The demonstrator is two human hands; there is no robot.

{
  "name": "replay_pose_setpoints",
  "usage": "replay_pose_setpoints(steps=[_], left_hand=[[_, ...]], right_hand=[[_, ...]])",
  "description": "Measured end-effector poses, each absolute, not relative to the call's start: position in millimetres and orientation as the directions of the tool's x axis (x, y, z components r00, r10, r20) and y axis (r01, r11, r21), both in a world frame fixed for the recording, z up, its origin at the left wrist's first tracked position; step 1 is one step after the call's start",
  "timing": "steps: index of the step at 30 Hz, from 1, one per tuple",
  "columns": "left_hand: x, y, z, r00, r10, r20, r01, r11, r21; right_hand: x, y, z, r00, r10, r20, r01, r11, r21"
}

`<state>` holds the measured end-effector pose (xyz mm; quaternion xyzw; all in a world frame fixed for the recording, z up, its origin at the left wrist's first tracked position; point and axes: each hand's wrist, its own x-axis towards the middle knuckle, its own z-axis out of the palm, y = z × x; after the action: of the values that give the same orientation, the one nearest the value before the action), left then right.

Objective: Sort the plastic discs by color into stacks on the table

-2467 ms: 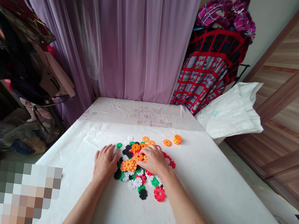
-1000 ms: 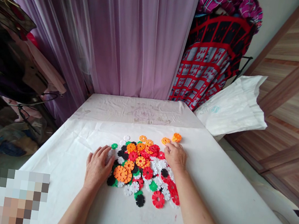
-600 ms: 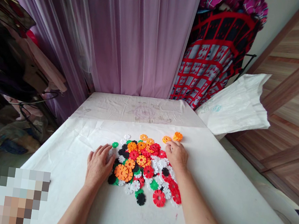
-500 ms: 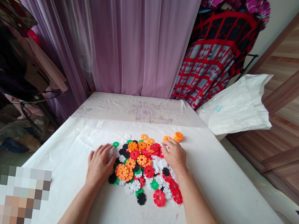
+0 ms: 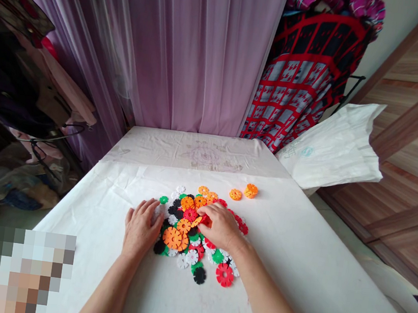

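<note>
A heap of flat, notched plastic snowflake discs in orange, red, black, white and green lies on the table. My left hand (image 5: 142,223) rests at the heap's left edge, fingers stretched out and apart, touching the discs beside it. Over the middle right of the heap is my right hand (image 5: 221,225). Its thumb and fingers close on an orange disc (image 5: 196,221), which tilts up; the fingers partly hide the grip. A large orange disc (image 5: 172,237) lies nearer me, and a red disc (image 5: 224,275) sits at the near right edge.
Beyond the heap stand a small orange stack (image 5: 251,191) and an orange disc (image 5: 235,195) left of it. A white bag (image 5: 333,147) leans at the table's right edge. Purple curtains (image 5: 199,52) hang behind, and clothes (image 5: 61,75) hang at left.
My right hand has moved left and nearer, from beside the far orange discs onto the heap, and now grips an orange disc. My left hand has stayed in place.
</note>
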<state>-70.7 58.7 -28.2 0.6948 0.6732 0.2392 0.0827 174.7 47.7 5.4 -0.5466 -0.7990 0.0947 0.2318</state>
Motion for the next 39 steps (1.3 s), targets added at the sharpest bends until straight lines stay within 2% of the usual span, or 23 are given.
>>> replay_pose_setpoints(steps=[7, 10, 13, 17, 21, 29, 34, 39], left_hand=[[-71, 58, -28, -0.017, 0.976, 0.217, 0.896, -0.081, 0.436], [-71, 58, -28, -0.014, 0.975, 0.221, 0.896, -0.085, 0.435], [-71, 58, -28, -0.015, 0.976, 0.217, 0.898, -0.082, 0.432], [-70, 58, -27, -0.009, 0.977, 0.215, 0.899, -0.086, 0.43], [-70, 58, -27, -0.012, 0.978, 0.209, 0.898, -0.081, 0.432], [-69, 57, -26, -0.012, 0.975, 0.221, 0.899, -0.087, 0.43], [-70, 57, -26, -0.008, 0.972, 0.235, 0.901, -0.095, 0.423], [-70, 57, -25, -0.001, 0.979, 0.205, 0.907, -0.085, 0.412]], right_hand=[[180, 53, -2, -0.279, 0.888, 0.366, 0.767, 0.435, -0.472], [192, 60, -3, -0.047, 0.929, 0.366, 0.73, 0.282, -0.623], [212, 68, -10, 0.227, 0.938, 0.262, 0.633, 0.062, -0.772], [237, 75, -25, 0.298, 0.947, 0.122, 0.522, -0.055, -0.851], [258, 79, -32, 0.342, 0.939, 0.046, 0.468, -0.127, -0.875], [297, 81, -39, 0.576, 0.814, 0.072, 0.43, -0.227, -0.874], [281, 97, -45, 0.612, 0.785, 0.098, 0.415, -0.214, -0.884], [272, 102, -35, 0.642, 0.766, 0.033, 0.421, -0.316, -0.85]])
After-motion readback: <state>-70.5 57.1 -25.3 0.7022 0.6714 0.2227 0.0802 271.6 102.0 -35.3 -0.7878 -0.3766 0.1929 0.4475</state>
